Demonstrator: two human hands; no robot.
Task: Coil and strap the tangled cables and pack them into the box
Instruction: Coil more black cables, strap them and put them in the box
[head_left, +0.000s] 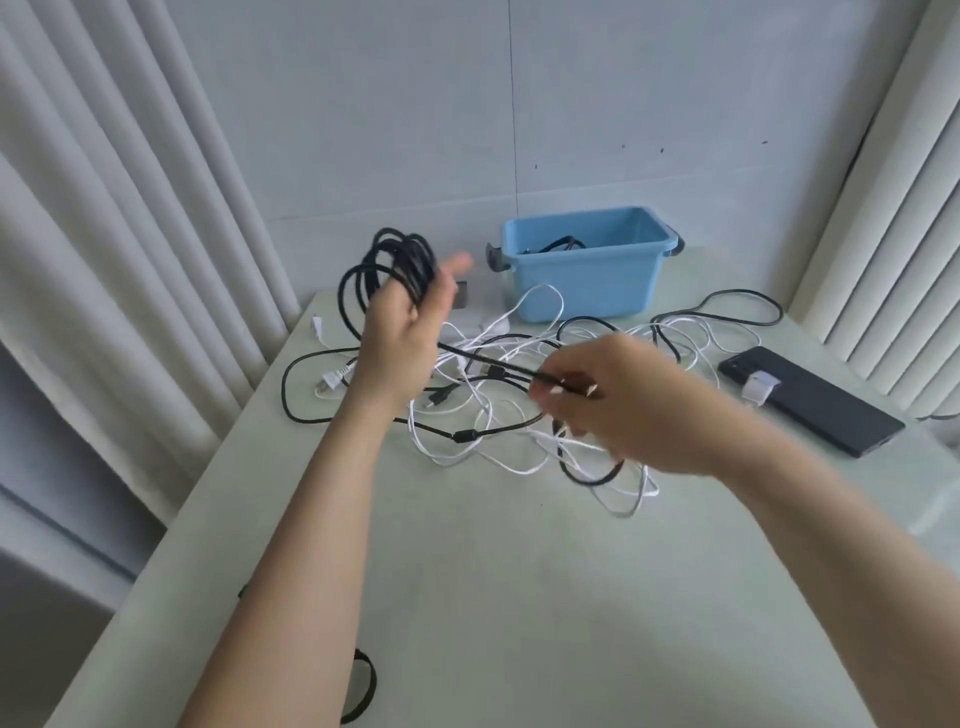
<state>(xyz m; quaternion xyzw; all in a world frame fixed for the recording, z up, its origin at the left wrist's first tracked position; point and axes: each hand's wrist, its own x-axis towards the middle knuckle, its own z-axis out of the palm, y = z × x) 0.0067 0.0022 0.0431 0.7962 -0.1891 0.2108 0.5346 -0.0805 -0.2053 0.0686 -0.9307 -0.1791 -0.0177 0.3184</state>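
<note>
My left hand (402, 338) is raised above the table and holds a black cable coil (395, 267) of several loops. A straight run of that black cable stretches down to my right hand (618, 405), which pinches its free end. Under both hands lies a tangle of white and black cables (498, 426) on the pale table (493, 597). The blue box (587, 270) stands at the back of the table with a dark cable lying inside it.
A black phone (815, 400) with a small white piece on it lies at the right. A black strap loop (361, 686) lies near the table's front left edge, partly under my left forearm. Curtains hang on both sides, and a wall stands behind the box.
</note>
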